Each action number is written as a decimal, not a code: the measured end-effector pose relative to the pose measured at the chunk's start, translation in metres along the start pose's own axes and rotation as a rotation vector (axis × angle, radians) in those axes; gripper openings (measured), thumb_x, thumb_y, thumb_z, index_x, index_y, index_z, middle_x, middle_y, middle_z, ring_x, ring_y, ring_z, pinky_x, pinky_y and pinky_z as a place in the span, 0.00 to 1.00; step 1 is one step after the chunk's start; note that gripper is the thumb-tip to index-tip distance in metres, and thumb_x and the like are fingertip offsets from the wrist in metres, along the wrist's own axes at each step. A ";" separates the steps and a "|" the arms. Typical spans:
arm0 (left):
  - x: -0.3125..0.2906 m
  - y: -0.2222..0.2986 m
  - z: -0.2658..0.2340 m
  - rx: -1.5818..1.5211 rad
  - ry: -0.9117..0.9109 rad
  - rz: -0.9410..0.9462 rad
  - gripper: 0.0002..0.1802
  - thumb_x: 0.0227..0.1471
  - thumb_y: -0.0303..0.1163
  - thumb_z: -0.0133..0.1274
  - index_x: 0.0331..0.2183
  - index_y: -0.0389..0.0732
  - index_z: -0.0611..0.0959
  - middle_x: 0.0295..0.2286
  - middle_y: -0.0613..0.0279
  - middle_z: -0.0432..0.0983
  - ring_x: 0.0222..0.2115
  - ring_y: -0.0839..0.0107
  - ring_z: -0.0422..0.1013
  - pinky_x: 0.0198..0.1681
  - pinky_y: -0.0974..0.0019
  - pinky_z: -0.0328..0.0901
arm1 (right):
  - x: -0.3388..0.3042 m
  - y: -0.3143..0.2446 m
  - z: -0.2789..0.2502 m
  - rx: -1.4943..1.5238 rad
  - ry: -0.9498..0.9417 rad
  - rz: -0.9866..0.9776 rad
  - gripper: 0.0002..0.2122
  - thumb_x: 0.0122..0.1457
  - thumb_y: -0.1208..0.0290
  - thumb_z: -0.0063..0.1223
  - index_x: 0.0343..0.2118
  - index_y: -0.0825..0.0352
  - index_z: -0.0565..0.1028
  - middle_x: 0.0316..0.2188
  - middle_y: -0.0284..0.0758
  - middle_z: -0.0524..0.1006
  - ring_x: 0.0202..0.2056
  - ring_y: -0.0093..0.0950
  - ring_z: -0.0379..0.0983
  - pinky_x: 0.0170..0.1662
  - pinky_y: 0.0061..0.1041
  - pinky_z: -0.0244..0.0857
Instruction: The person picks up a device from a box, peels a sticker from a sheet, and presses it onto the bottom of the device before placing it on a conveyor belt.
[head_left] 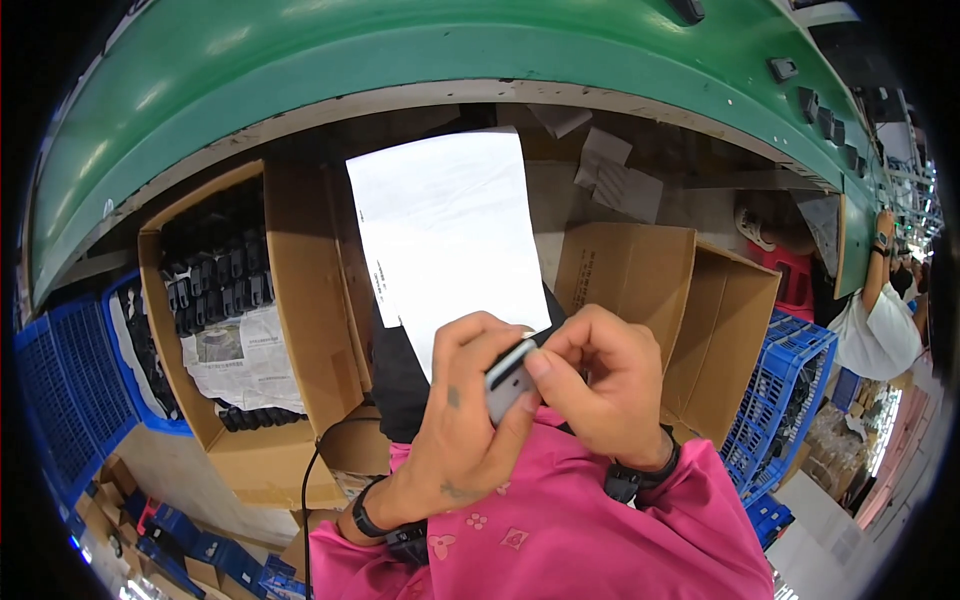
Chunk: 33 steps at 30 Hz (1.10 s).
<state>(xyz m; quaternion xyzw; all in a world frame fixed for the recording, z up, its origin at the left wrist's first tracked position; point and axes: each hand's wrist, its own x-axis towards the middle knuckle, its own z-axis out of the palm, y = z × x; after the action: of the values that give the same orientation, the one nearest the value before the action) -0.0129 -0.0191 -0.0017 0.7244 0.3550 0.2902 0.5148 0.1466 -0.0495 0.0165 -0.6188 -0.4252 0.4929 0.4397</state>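
Note:
My left hand (462, 420) is closed around a small grey, flat case (507, 390) with a black strip along its upper edge. At its right end, my right hand (605, 385) makes a pinch, with the thumb close against the case. Whatever lies between the right fingers is too small or hidden to name. Beyond my hands, large white sheets of paper (445, 215) lie over my lap, on dark cloth.
To the left, a cardboard box (320, 290) holds rows of black plastic parts (220, 280) and newspaper (240, 350). An open cardboard box (725, 320) and a blue crate (785, 390) stand right. A green bench (330, 65) curves ahead; a person's arm (878, 265) shows far right.

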 end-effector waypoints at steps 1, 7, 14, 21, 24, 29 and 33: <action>-0.004 -0.004 0.002 0.005 0.002 0.001 0.26 0.49 0.20 0.50 0.50 0.32 0.62 0.45 0.45 0.58 0.41 0.57 0.66 0.44 0.62 0.64 | 0.004 0.004 -0.003 -0.087 -0.010 0.059 0.07 0.53 0.79 0.56 0.22 0.70 0.69 0.16 0.26 0.70 0.18 0.12 0.66 0.19 0.12 0.57; -0.007 -0.016 0.012 -0.651 0.265 -0.184 0.27 0.55 0.25 0.46 0.53 0.33 0.55 0.48 0.50 0.54 0.50 0.51 0.66 0.49 0.56 0.64 | -0.003 0.029 -0.012 0.095 -0.225 0.215 0.11 0.58 0.68 0.52 0.29 0.72 0.74 0.18 0.28 0.71 0.19 0.14 0.64 0.21 0.14 0.56; -0.008 -0.031 0.003 -0.652 0.292 -0.053 0.19 0.56 0.36 0.48 0.44 0.33 0.66 0.40 0.54 0.64 0.43 0.59 0.70 0.47 0.58 0.65 | -0.006 0.030 0.007 0.484 -0.289 0.335 0.13 0.56 0.69 0.55 0.37 0.75 0.71 0.25 0.29 0.74 0.24 0.18 0.70 0.27 0.18 0.64; 0.012 -0.033 -0.051 -0.285 -0.360 -0.243 0.35 0.43 0.30 0.61 0.53 0.37 0.66 0.39 0.49 0.75 0.35 0.62 0.74 0.41 0.63 0.67 | 0.028 0.017 0.000 -0.173 -0.465 -0.033 0.09 0.51 0.74 0.60 0.33 0.74 0.76 0.20 0.33 0.74 0.20 0.16 0.68 0.24 0.15 0.62; 0.011 -0.051 -0.053 -0.247 -0.386 -0.289 0.24 0.51 0.35 0.53 0.49 0.37 0.69 0.33 0.52 0.76 0.33 0.64 0.73 0.39 0.65 0.66 | 0.023 0.039 0.015 0.189 -0.214 0.069 0.07 0.55 0.77 0.55 0.36 0.74 0.76 0.21 0.31 0.75 0.23 0.17 0.71 0.25 0.17 0.65; -0.005 -0.089 -0.027 -0.761 0.114 -0.382 0.22 0.59 0.42 0.43 0.46 0.35 0.68 0.31 0.55 0.73 0.33 0.65 0.71 0.41 0.64 0.64 | -0.007 0.086 0.025 -0.570 -0.093 -0.383 0.12 0.50 0.76 0.57 0.39 0.73 0.75 0.24 0.38 0.73 0.23 0.31 0.72 0.28 0.25 0.66; -0.010 -0.099 -0.011 -0.917 0.228 -0.313 0.26 0.62 0.48 0.35 0.49 0.33 0.64 0.32 0.52 0.71 0.35 0.60 0.71 0.46 0.59 0.62 | -0.027 0.104 0.048 -0.828 -0.181 -0.505 0.18 0.46 0.72 0.61 0.41 0.73 0.75 0.27 0.36 0.70 0.28 0.31 0.70 0.29 0.26 0.66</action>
<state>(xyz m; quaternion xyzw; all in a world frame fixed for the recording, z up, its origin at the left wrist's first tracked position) -0.0482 0.0002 -0.0932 0.3250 0.3495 0.4130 0.7757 0.1052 -0.0956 -0.0833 -0.5738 -0.7585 0.2126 0.2239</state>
